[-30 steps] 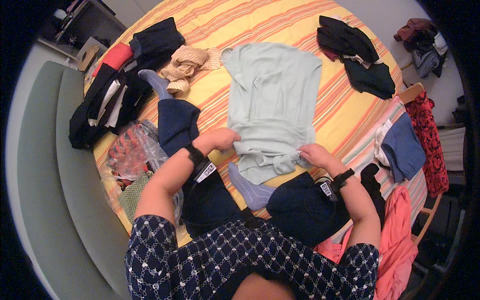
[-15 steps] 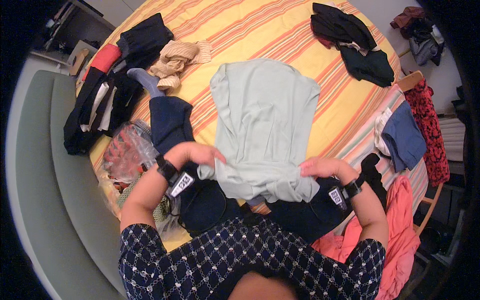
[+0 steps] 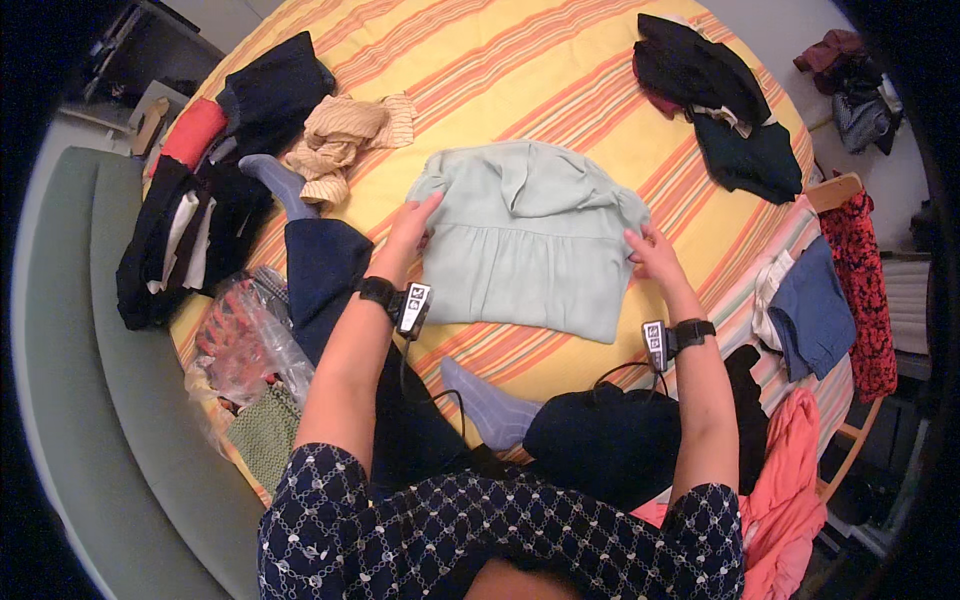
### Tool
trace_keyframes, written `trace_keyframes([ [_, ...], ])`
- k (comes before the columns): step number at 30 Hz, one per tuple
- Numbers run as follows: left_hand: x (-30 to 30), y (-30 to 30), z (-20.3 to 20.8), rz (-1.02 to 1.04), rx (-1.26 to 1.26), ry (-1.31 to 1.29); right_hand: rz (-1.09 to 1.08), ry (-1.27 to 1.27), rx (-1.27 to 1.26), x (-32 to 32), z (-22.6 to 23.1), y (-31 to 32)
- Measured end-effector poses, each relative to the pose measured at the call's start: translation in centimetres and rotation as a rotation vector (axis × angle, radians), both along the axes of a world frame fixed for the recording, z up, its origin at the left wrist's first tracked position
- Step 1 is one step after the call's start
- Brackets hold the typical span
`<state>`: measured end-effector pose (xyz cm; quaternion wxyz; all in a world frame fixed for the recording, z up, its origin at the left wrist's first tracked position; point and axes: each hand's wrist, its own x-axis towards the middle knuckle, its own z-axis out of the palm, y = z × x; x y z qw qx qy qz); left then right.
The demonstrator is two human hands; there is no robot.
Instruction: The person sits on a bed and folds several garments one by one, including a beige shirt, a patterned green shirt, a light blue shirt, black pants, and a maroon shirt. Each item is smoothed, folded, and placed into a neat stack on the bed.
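Note:
A pale mint-green blouse (image 3: 525, 265) lies folded in front of me on the yellow and orange striped cover, its gathered seam running across it and a loose fold of cloth near its far edge. My left hand (image 3: 408, 232) is at the blouse's left side, open, thumb stretched out and the other fingers partly hidden. On the opposite side, my right hand (image 3: 655, 255) is open with its fingers apart, fingertips at the blouse's right edge. Nothing is clearly gripped by either hand. Between my legs and the blouse shows my foot in a grey-blue sock (image 3: 490, 405).
To the left are dark clothes (image 3: 275, 85), a tan striped knit (image 3: 340, 135), and a clear plastic bag (image 3: 250, 330). Black and dark green garments (image 3: 745, 155) are at far right. Nearer right lie blue folded shorts (image 3: 812, 305) and coral cloth (image 3: 785, 500). A green sofa (image 3: 75, 330) borders the left.
The blouse's near part has been folded over away from me, so it is shorter now. Both hands have moved forward to its sides and loosened from the cloth. The sock came into view.

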<state>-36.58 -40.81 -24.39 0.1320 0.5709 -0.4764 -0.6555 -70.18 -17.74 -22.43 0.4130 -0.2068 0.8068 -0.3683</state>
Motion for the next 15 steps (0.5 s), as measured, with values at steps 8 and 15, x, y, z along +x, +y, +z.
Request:
trace_keyframes([
  [8,-3.9,0.2,1.3,-0.299,-1.113,-0.578,0.252,1.224,-0.145,2.9,1.4,-3.0],
  [15,-9.0,-1.2,1.8,-0.924,-0.610,-0.101,0.724,0.525,-0.279,2.9,0.7,-8.2],
])
